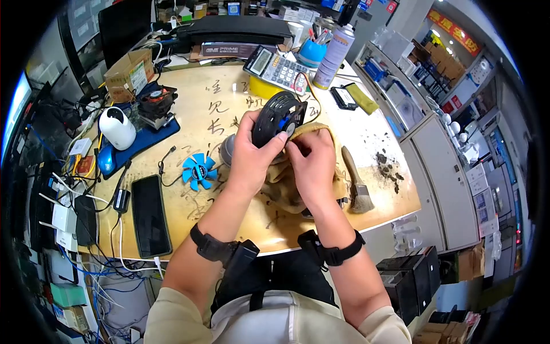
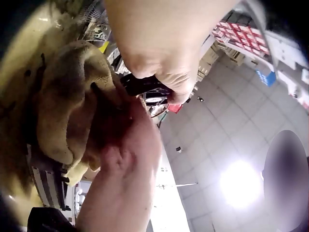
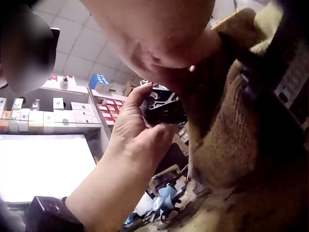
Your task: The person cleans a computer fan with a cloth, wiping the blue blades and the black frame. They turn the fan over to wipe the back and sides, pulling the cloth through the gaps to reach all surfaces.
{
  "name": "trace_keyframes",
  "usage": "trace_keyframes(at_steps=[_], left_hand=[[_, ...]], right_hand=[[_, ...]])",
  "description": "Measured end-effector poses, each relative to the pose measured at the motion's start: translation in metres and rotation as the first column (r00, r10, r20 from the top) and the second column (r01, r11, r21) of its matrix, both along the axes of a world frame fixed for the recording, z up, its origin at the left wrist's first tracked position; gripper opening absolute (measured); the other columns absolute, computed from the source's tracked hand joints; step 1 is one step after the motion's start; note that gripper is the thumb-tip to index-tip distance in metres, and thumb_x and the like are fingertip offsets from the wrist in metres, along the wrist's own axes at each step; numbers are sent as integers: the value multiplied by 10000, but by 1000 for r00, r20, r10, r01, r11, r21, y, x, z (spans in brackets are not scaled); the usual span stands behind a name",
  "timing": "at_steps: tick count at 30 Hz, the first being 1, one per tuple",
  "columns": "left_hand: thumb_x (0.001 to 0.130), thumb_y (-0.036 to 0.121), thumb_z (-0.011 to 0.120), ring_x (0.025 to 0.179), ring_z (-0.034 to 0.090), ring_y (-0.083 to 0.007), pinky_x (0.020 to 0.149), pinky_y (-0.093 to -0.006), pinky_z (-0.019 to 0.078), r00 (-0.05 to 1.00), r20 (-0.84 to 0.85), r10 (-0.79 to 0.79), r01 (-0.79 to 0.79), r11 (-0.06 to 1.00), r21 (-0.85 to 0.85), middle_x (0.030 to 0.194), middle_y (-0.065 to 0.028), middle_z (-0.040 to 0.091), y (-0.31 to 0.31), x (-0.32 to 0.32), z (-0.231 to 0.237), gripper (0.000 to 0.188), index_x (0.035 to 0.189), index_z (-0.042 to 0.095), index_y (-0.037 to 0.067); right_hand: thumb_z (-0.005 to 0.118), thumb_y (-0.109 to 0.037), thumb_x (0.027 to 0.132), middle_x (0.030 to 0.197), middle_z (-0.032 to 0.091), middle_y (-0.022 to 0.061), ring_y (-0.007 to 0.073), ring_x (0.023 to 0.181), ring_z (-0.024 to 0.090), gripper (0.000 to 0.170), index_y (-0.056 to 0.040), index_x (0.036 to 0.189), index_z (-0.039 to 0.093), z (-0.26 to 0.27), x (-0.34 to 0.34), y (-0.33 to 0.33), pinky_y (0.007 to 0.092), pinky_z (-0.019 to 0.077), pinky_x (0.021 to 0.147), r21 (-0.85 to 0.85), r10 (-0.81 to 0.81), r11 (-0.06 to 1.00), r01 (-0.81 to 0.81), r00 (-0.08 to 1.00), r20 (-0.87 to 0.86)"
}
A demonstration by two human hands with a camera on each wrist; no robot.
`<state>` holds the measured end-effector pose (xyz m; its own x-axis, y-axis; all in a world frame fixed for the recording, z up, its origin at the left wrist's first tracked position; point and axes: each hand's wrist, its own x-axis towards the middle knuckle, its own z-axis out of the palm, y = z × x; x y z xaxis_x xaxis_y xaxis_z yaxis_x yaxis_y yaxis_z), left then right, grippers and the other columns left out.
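Head view: inside the tabletop's [image 1: 395,205] near edge, brace left grip's [image 1: 252,155] clasped black fan [image 1: 274,118] against right grip's [image 1: 315,165] pinched cloth [image 1: 282,188].

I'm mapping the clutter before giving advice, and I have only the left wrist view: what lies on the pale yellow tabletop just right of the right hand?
Observer: A flat, wooden-handled bristle brush lies there, right of the right hand.
Operator: And left of the left hand?
Observer: A light-blue, many-bladed plastic fan lies on the tabletop.
Operator: I see the tan fabric cloth well, but little of what the left hand holds. Its outline?
Observer: The head view shows a round, black fan-like part.
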<state>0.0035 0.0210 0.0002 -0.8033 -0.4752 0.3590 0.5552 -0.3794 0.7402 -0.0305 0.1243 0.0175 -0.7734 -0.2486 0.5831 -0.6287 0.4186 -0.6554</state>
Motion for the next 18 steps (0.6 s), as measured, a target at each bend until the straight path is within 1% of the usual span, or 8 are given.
trace_keyframes(at_steps=[1, 4, 8, 10, 12, 14, 16, 18], left_hand=[[766, 7, 625, 849, 510, -74, 763, -226, 445, 1000, -14, -11, 11, 1000, 17, 956, -26, 537, 1, 0, 1, 348, 1056, 435, 30], [762, -9, 617, 868, 507, -75, 776, -228, 440, 999, -22, -46, 46, 998, 38, 975, -32, 531, 1, 1, 3, 352, 1056, 428, 28], [766, -10, 609, 861, 513, -84, 784, -233, 436, 1000, -21, -15, 14, 1000, -13, 984, -36, 531, 2, 0, 3, 345, 1054, 423, 25], [779, -6, 594, 866, 526, -96, 781, -240, 447, 1000, -11, -4, 4, 1000, 22, 992, -46, 535, 2, 0, 4, 334, 1062, 419, 23], [804, 5, 563, 894, 554, -137, 783, -273, 480, 1000, 21, -21, 15, 972, 232, 1018, -72, 539, -2, 2, 11, 310, 1075, 413, 19], [824, 29, 545, 919, 578, -189, 777, -344, 518, 996, -64, -58, 74, 955, 288, 1051, -104, 535, -13, 0, 10, 298, 1090, 410, 26], [840, 123, 559, 981, 560, -227, 874, -395, 474, 999, -14, -39, 42, 959, 281, 1094, -107, 527, -14, 3, 10, 357, 1164, 426, 55], [847, 167, 573, 988, 557, -235, 896, -409, 458, 996, 28, -79, 63, 925, 374, 1101, -111, 530, -14, 2, 7, 364, 1157, 437, 34]], right_hand=[[642, -22, 675, 796, 490, 149, 312, 756, 502, 121, 42, 747, 569, 1, -1, -2, 380, 413, 678, -38, -11, 999, 14, 997, 78], [621, -11, 678, 776, 487, 152, 316, 730, 507, 119, 51, 713, 525, 4, -1, -3, 370, 417, 668, -2, -24, 1000, 24, 996, 82], [619, -18, 697, 757, 487, 139, 286, 697, 512, 104, 37, 713, 532, 4, -13, 10, 346, 421, 624, -11, 123, 992, -123, 989, 82], [636, -30, 710, 727, 467, 86, 189, 659, 498, 119, 27, 727, 533, 8, -17, 20, 274, 408, 606, -64, 199, 979, -193, 975, 102], [619, -29, 750, 759, 498, 34, 125, 688, 497, 84, 9, 746, 544, 3, -27, 31, 248, 406, 625, -308, 295, 923, -231, 938, 183], [550, -79, 852, 903, 568, -3, 67, 739, 516, 37, -62, 878, 571, 6, -33, 46, 206, 428, 678, -732, 564, 656, -185, 764, 313], [516, -112, 885, 926, 577, 6, 40, 716, 513, 145, -73, 1022, 543, 12, -41, 71, 177, 442, 694, -914, 730, 391, -112, 642, 234], [493, -174, 894, 1047, 572, 73, 154, 838, 578, 292, -35, 1150, 468, 3, -53, 84, 268, 489, 770, -990, 876, 42, -131, 481, -26]])
